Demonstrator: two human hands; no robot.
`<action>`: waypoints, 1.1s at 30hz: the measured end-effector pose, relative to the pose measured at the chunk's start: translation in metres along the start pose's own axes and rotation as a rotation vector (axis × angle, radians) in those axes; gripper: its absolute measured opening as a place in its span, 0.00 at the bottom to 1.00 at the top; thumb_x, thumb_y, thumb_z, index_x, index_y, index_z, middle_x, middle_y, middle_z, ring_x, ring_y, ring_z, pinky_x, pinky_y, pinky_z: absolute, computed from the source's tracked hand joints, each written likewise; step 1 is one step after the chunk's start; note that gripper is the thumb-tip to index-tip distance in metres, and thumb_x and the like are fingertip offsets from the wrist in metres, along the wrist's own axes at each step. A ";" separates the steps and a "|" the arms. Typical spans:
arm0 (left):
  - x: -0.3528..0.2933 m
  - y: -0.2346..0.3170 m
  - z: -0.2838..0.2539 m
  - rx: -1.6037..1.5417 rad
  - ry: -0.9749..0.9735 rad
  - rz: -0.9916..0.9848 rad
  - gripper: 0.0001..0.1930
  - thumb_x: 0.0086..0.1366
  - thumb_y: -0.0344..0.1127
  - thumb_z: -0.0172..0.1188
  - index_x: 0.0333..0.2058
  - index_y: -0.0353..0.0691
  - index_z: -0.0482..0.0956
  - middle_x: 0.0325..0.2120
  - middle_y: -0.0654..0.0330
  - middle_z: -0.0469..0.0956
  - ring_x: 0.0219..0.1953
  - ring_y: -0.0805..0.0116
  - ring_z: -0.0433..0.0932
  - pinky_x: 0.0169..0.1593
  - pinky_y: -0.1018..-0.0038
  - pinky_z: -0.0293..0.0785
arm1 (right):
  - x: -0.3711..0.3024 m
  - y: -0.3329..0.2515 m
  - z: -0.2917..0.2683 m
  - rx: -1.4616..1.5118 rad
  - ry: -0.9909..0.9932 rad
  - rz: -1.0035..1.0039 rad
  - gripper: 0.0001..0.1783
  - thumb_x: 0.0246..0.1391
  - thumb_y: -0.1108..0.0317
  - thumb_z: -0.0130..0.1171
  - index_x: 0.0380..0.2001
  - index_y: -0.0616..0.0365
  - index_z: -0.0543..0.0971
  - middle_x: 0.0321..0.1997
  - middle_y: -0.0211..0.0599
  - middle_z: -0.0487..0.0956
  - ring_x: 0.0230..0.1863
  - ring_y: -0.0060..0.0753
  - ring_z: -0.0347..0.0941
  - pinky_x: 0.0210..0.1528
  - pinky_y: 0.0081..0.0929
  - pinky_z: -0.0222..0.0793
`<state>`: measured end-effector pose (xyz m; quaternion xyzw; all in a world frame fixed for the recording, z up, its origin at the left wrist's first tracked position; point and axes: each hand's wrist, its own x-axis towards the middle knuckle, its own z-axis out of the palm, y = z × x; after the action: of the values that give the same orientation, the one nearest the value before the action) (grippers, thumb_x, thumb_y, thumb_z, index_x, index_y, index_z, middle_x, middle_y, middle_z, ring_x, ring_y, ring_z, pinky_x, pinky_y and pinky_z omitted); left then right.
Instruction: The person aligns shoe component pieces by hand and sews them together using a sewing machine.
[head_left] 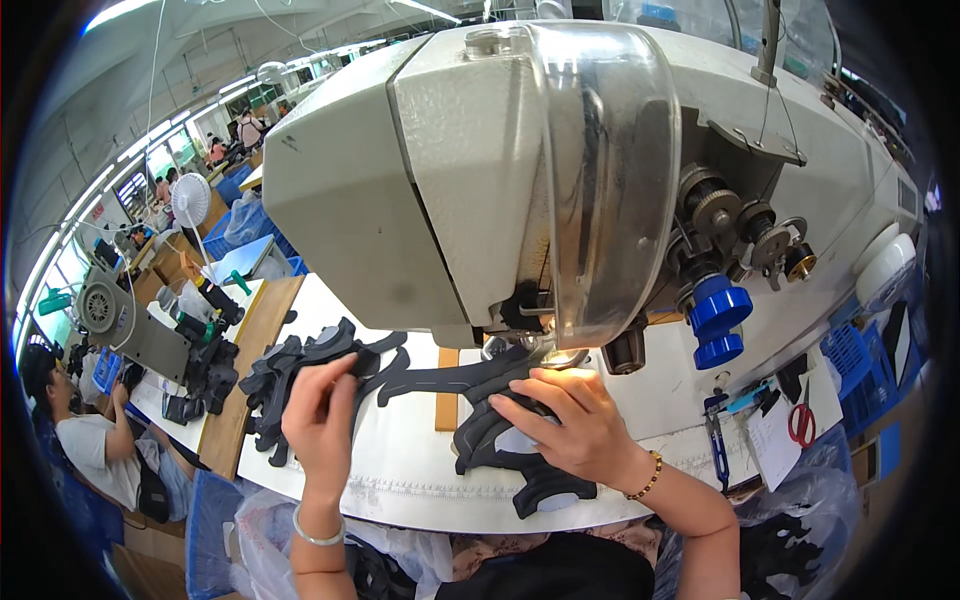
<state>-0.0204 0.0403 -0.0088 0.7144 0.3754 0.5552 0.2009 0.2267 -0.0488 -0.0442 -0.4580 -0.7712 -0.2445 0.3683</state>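
Observation:
Under the sewing machine's lit needle area lies a black cut fabric piece (430,381) with a pale stitched line, one narrow arm of it reaching left. My right hand (580,420) is on the dark material just in front of the needle, fingers closed on the fabric piece. More black cut pieces (555,478) hang together below that hand, over the table's front part. My left hand (325,415) is raised at the left, thumb and fingertips pinched together. What they hold, if anything, is hidden. Beside it lies a heap of black cut pieces (270,385).
The big sewing machine head (470,160) fills the upper middle, with blue knobs (718,320) at its right. Red scissors (802,424), a blue thread snipper (716,440) and paper lie on the right. Blue crates (215,530) flank the white table (400,480). A person (100,440) sits at far left.

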 end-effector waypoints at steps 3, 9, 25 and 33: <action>-0.001 0.036 0.018 -0.078 -0.277 0.096 0.11 0.54 0.17 0.60 0.37 0.33 0.79 0.34 0.57 0.77 0.31 0.72 0.75 0.34 0.80 0.71 | -0.011 0.007 0.012 -0.012 0.019 0.016 0.25 0.46 0.72 0.58 0.51 0.44 0.76 0.46 0.28 0.72 0.45 0.23 0.69 0.41 0.24 0.61; 0.012 0.050 0.054 0.010 -0.581 0.316 0.11 0.55 0.25 0.63 0.39 0.36 0.80 0.36 0.57 0.73 0.28 0.69 0.74 0.30 0.76 0.70 | -0.022 0.010 0.022 -0.197 0.103 -0.054 0.25 0.49 0.71 0.55 0.53 0.38 0.75 0.48 0.21 0.71 0.39 0.16 0.64 0.44 0.19 0.60; 0.012 0.041 0.060 0.152 -0.624 0.407 0.17 0.50 0.22 0.64 0.41 0.38 0.81 0.37 0.57 0.75 0.37 0.61 0.76 0.41 0.69 0.75 | -0.029 -0.006 0.020 -0.255 0.011 0.075 0.27 0.47 0.66 0.56 0.53 0.34 0.75 0.37 0.22 0.66 0.40 0.25 0.60 0.47 0.30 0.64; 0.017 0.039 0.061 0.200 -0.648 0.501 0.18 0.49 0.24 0.65 0.42 0.40 0.81 0.37 0.58 0.76 0.40 0.59 0.75 0.43 0.68 0.72 | -0.021 -0.010 0.012 -0.316 0.017 0.067 0.24 0.45 0.67 0.54 0.48 0.37 0.80 0.37 0.23 0.71 0.38 0.22 0.64 0.50 0.24 0.54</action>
<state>0.0511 0.0358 0.0109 0.9372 0.1597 0.2944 0.0969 0.2205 -0.0554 -0.0687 -0.5337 -0.7042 -0.3541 0.3063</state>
